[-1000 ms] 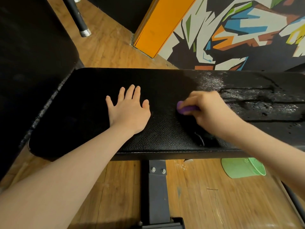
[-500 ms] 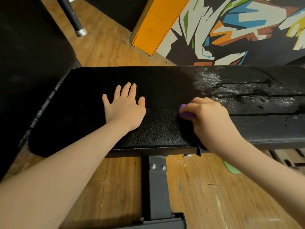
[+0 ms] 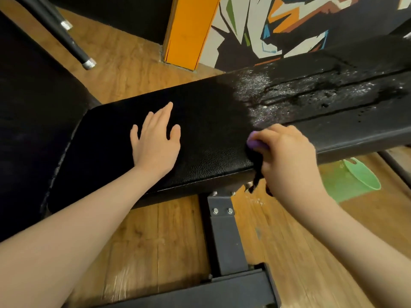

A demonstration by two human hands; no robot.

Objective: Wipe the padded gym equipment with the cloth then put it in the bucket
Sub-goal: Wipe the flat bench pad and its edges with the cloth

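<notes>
From the head view, the right hand [image 3: 287,161] has its fingers curled tight round a bunched cloth, dark with a purple edge [image 3: 256,144], which it presses onto the near edge of the black padded leatherette bench [image 3: 206,130]. A dark tail of the cloth hangs below the knuckles, over the bench edge. The cloth looks soft, limp and light, probably damp, so it is best held as a wad in the whole fist; it should drop into the bucket without care. Beyond the fingertips the pad is streaked with white, wet-looking residue [image 3: 255,85]; towards the left it looks dull, dark and clean. The left hand [image 3: 155,141] lies flat on the pad, fingers straight and spread, holding nothing. The pale green plastic bucket [image 3: 355,181] sits on the wooden floor [image 3: 138,241], under the bench just behind the right wrist.
</notes>
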